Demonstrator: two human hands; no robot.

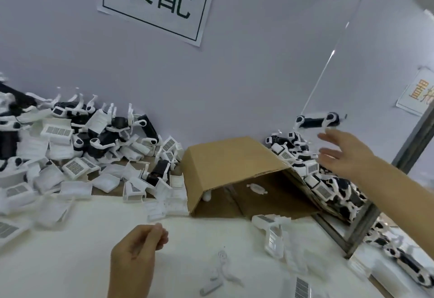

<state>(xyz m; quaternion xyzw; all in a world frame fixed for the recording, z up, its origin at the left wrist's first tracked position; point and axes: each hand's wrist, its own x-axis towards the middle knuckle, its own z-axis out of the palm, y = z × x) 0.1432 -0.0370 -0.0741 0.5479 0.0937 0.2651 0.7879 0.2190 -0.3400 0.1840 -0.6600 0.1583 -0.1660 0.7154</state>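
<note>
At two o'clock, your right hand (345, 154) is spread wide with straight fingers and grips nothing. The black-and-white part (317, 120) sits just above its fingertips. At six o'clock, your left hand (138, 248) is curled; I cannot tell whether it holds anything.

Your right grip (340, 154) is stretched out with its fingers spread, just beside a black-and-white part (317, 120) above the right heap (324, 189), next to the cardboard box (234, 164) lying on its side on the bench (94, 250). Your left grip (138, 246) hangs low over the bench, fingers curled to the thumb; whether it pinches anything is too blurred to tell. A bigger heap of parts (82, 145) lies against the wall at left.
</note>
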